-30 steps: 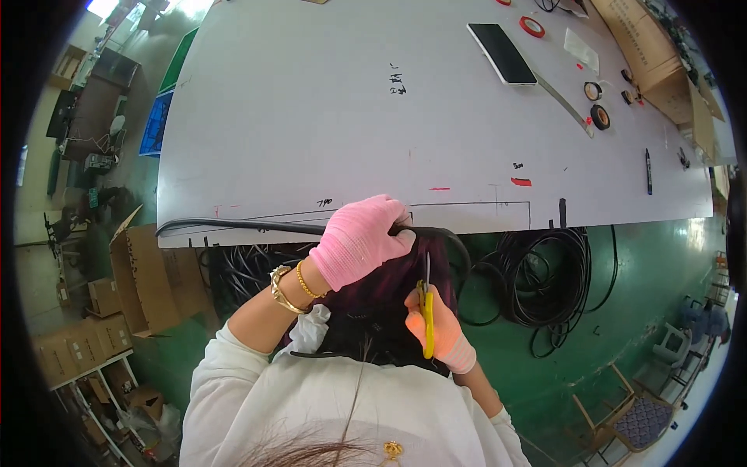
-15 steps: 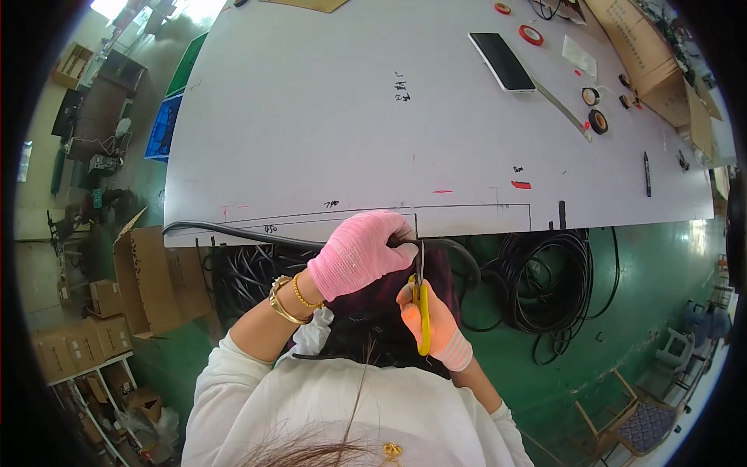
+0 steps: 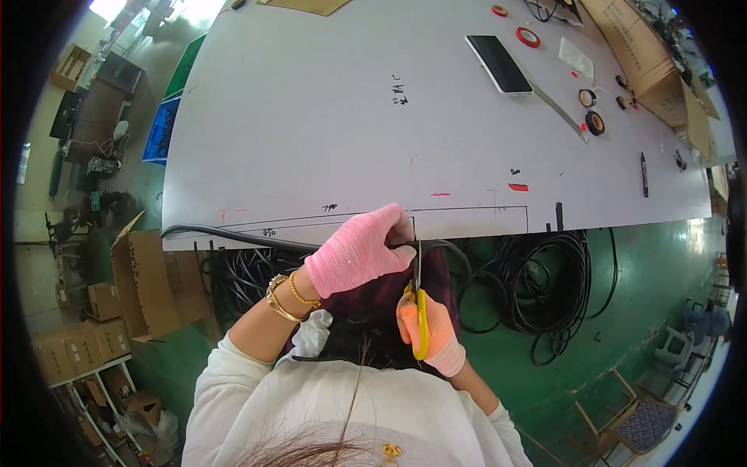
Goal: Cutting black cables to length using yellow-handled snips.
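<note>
My left hand (image 3: 358,251), in a pink knit glove, is closed on a black tube (image 3: 249,234) that runs along the near edge of the white table (image 3: 311,140). The tube's left end lies at the table's left corner, and past my fingers it bends down off the edge. My right hand (image 3: 433,333), in an orange glove, grips a pair of scissors with yellow handles (image 3: 422,323). Their blades point away from me and meet the tube just right of my left fingertips, by a drawn line. Whether the tube is cut through there, I cannot tell.
Coils of black tube (image 3: 545,272) hang or lie below the table at the right. On the table are a phone (image 3: 499,64), a steel ruler (image 3: 559,111), tape rolls (image 3: 594,123) and a marker (image 3: 644,174). An open cardboard box (image 3: 152,280) stands at left.
My right hand and the scissors have drawn very slightly toward me. My left hand keeps its hold on the tube, and the whole view has shifted a little.
</note>
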### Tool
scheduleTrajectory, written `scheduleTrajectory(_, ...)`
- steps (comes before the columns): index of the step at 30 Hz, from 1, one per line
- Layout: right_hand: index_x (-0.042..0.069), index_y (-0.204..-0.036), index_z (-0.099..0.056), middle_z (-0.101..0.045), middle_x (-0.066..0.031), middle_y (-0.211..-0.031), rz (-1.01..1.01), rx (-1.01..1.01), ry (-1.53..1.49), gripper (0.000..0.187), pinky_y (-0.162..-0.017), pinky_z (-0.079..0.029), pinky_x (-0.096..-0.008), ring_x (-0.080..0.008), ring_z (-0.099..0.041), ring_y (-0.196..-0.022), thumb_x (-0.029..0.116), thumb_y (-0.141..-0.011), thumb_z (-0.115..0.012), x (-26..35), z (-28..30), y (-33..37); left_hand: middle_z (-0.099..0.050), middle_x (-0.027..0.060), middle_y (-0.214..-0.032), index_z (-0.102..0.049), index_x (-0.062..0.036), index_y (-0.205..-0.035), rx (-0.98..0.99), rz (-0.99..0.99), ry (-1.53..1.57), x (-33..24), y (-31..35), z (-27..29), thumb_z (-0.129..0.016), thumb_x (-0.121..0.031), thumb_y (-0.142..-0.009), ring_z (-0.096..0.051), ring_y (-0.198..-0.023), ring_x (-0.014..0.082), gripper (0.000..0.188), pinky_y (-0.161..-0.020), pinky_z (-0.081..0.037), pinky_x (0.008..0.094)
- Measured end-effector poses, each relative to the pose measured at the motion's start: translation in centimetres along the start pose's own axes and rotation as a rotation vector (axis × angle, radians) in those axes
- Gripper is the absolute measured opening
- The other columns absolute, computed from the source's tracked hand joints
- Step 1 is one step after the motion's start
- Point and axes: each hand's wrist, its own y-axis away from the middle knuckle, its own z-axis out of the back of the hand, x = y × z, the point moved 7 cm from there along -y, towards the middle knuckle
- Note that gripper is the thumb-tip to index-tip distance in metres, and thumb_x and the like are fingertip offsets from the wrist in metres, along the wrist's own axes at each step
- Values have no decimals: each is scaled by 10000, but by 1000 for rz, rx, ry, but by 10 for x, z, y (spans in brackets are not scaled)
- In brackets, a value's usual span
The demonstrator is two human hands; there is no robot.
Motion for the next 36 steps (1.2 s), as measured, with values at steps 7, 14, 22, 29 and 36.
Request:
scheduleTrajectory(7,51,-870,-560,-559,-8,-636,-153,-1,17,230,-446,-380,-248,-78,-538,-525,232,-994,-630,13,2,16,-713,37,-961,-645,-28,-1169,482,64,326,-14,-10,-15,-508,43,-819,-510,-623,81,383,-606,-482,246)
scheduleTrajectory(14,-22,-974,-628,-648,-49,-720,272,-381,223,258,-508,-417,-239,-76,-510,-539,12,-781,-796,0,52,35,-730,19,-1012,-684,-23,-1089,515,124,298,-15,-5,-8,-514,48,-802,-506,-620,60,341,-576,-456,221)
scheduleTrajectory(22,19,-827,-664,-644,-46,-715,575,-450,994,286,-540,-409,-316,-154,-497,-594,97,-680,-897,53,57,11,-733,47,-1007,-617,-17,-1257,309,203,391,-33,62,29,-529,85,-768,-634,-815,96,508,-750,-531,246)
scheduleTrajectory(29,42,-826,-669,-673,-29,-709,654,-293,724,239,-577,-482,-268,-135,-616,-602,35,-695,-869,122,3,12,-610,138,-1251,-629,-26,-1260,-234,-35,-203,-17,128,77,-746,-25,-727,-632,-1049,285,546,-898,-530,355)
scheduleTrajectory(36,53,-962,-688,-584,-89,-760,660,-255,437,303,-578,-452,-348,-300,-540,-622,86,-700,-835,123,-51,-14,-683,102,-1026,-712,12,-1020,-529,-481,444,-9,107,47,-766,54,-795,-643,-884,169,235,-774,-531,278)
